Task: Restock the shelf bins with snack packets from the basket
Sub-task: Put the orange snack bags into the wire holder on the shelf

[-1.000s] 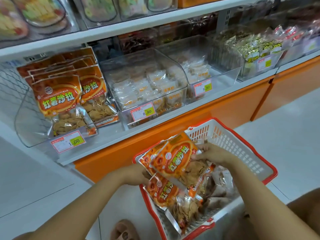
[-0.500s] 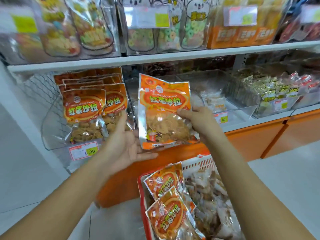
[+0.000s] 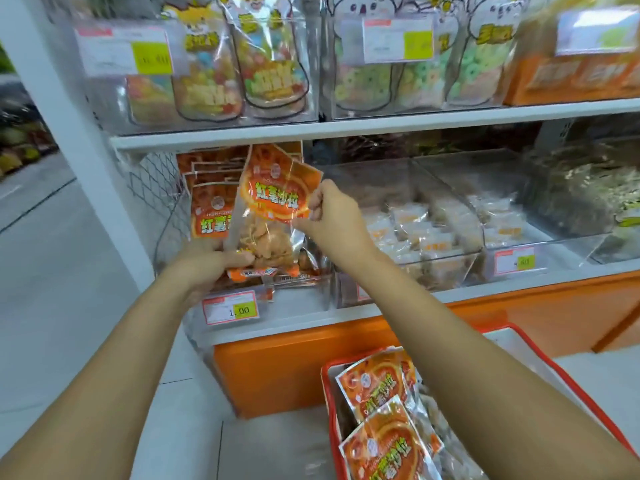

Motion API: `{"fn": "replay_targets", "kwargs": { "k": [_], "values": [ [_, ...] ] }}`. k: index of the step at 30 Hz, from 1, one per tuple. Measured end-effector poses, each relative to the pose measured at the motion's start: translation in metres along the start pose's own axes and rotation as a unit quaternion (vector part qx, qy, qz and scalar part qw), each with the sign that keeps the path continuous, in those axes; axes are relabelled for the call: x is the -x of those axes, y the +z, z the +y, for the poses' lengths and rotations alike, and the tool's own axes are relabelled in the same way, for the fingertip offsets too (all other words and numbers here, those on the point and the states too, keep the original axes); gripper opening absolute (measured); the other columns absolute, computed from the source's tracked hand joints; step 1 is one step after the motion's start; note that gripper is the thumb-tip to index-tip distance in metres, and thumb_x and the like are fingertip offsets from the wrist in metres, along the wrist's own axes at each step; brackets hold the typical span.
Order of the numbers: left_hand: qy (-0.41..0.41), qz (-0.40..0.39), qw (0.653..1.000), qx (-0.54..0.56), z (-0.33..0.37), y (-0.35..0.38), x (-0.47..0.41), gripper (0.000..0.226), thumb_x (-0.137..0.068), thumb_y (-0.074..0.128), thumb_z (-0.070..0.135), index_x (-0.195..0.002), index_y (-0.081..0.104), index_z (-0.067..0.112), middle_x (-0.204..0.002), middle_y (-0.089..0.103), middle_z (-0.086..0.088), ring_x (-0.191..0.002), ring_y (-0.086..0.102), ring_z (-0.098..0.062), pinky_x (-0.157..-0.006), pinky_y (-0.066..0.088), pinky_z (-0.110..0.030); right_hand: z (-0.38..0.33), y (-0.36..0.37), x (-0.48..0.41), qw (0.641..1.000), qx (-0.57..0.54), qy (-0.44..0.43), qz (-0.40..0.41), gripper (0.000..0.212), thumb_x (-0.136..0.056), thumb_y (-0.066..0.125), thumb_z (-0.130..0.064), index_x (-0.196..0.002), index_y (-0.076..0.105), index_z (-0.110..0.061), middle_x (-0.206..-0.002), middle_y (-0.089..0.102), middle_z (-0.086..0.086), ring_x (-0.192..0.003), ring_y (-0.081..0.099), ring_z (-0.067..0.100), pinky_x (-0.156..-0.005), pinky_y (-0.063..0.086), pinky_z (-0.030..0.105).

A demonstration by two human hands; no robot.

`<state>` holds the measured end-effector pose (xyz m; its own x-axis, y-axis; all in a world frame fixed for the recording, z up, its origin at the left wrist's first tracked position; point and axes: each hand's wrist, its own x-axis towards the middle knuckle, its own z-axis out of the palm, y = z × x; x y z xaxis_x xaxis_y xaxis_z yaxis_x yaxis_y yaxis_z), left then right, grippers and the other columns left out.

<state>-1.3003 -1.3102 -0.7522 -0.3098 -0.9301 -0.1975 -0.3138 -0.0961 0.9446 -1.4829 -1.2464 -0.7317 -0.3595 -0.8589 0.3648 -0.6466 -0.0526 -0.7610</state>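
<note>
Orange packet (image 3: 277, 199) tilted at bin (image 3: 304, 294) w/ left hand (image 3: 221, 263) gripping btm, right hand (image 3: 329, 216) pinching top edge; risk: crooked entry snags stocked packets (image 3: 211, 216), grip slips.

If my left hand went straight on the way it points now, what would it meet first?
Most likely the stocked orange packets standing in the clear bin, behind the held packet that the left hand grips by its lower corner. Depth is hard to judge, so the gap is unclear.
</note>
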Motion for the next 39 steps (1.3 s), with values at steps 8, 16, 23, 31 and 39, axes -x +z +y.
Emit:
{"fn": "replay_targets", "kwargs": {
  "k": [8,16,23,31,39],
  "values": [
    [0.009,0.053,0.942,-0.331,-0.021,0.011,-0.047,0.03,-0.086,0.069,0.026,-0.1,0.063,0.0,-0.095,0.063,-0.012,-0.089,0.058,-0.028,-0.077,0.046,-0.03,-0.016,0.038,-0.014,0.918,0.238,0.063,-0.311,0.027,-0.097,0.046,-0.015,-0.114,0.064,-0.004,-0.114,0.063,0.012,-0.104,0.06,0.027,-0.079,0.049,0.029],
    [-0.01,-0.062,0.824,-0.564,-0.027,0.011,-0.065,0.041,-0.097,0.044,0.026,-0.136,0.044,0.01,-0.14,0.045,-0.017,-0.125,0.046,-0.03,-0.099,0.039,-0.038,-0.016,0.06,-0.032,0.768,0.3,0.156,-0.544,0.023,-0.095,0.054,-0.015,-0.107,0.067,-0.001,-0.101,0.071,0.015,-0.079,0.064,0.026,-0.081,0.054,0.037],
    [-0.047,-0.089,0.798,-0.594,-0.032,0.008,-0.078,0.062,-0.088,0.052,0.049,-0.143,0.038,0.023,-0.144,0.044,-0.009,-0.129,0.043,-0.03,-0.104,0.038,-0.04,-0.012,0.07,-0.034,0.745,0.355,0.148,-0.545,0.028,-0.097,0.048,-0.012,-0.116,0.06,0.004,-0.106,0.066,0.016,-0.085,0.06,0.031,-0.076,0.053,0.041],
    [-0.054,0.022,0.807,-0.587,-0.022,0.018,-0.073,0.048,-0.085,0.063,0.039,-0.128,0.051,0.018,-0.125,0.058,-0.009,-0.104,0.058,-0.029,-0.078,0.047,-0.036,-0.006,0.07,-0.026,0.823,0.345,0.062,-0.447,0.033,-0.101,0.035,-0.016,-0.126,0.053,-0.004,-0.111,0.052,0.012,-0.089,0.044,0.025,-0.079,0.04,0.032],
    [0.033,0.052,0.854,-0.516,-0.016,0.031,-0.046,0.024,-0.093,0.054,0.032,-0.095,0.061,0.009,-0.089,0.061,-0.011,-0.077,0.054,-0.026,-0.058,0.037,-0.029,-0.008,0.047,-0.016,0.895,0.297,0.032,-0.33,0.015,-0.097,0.047,-0.015,-0.096,0.06,-0.01,-0.084,0.053,0.004,-0.078,0.05,0.019,-0.063,0.04,0.023]
  ]
}}
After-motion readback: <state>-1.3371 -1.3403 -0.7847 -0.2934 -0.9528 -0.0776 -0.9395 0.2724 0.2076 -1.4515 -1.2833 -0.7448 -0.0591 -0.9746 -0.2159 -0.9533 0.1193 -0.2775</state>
